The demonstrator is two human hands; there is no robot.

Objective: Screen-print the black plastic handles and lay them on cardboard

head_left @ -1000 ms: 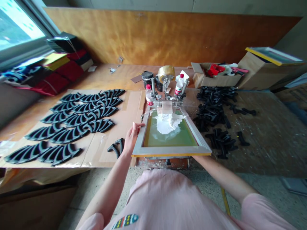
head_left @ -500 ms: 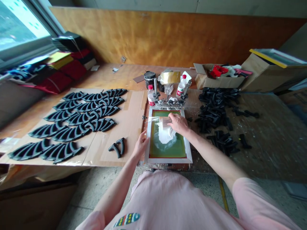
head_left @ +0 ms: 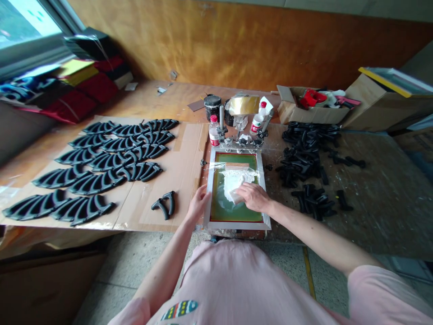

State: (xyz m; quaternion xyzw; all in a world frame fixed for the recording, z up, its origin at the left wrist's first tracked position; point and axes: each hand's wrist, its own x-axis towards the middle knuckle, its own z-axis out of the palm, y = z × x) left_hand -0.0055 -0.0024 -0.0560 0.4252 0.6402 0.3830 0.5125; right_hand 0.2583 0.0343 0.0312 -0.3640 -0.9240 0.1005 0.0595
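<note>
A silk-screen printing frame (head_left: 267, 221) with a silver rim and green mesh lies in front of me. White paste (head_left: 233, 180) is smeared over the middle of the mesh. My right hand (head_left: 253, 197) is closed on a small scraper (head_left: 237, 197), its edge in the paste. Farther up the mesh rests a brownish squeegee bar (head_left: 237, 166), with clear film stretched from it to the left. At the left rim my left hand (head_left: 199, 201) has its fingers curled against the frame. Metal hinge clamps (head_left: 241, 141) stand behind the frame's far end.
On the left cardboard (head_left: 184, 180) lie rows of black curved handles (head_left: 98, 180) and a separate pair (head_left: 163, 204). Black parts (head_left: 301, 158) are heaped on the right. Behind the clamps stand red-capped bottles (head_left: 214, 132) and a black tub (head_left: 212, 106). An open carton (head_left: 309, 115) sits back right.
My right hand has come toward me, from the mesh's upper part to its middle, drawing the scraper through the paste. My left hand stays at the rim. The view has tilted slightly down.
</note>
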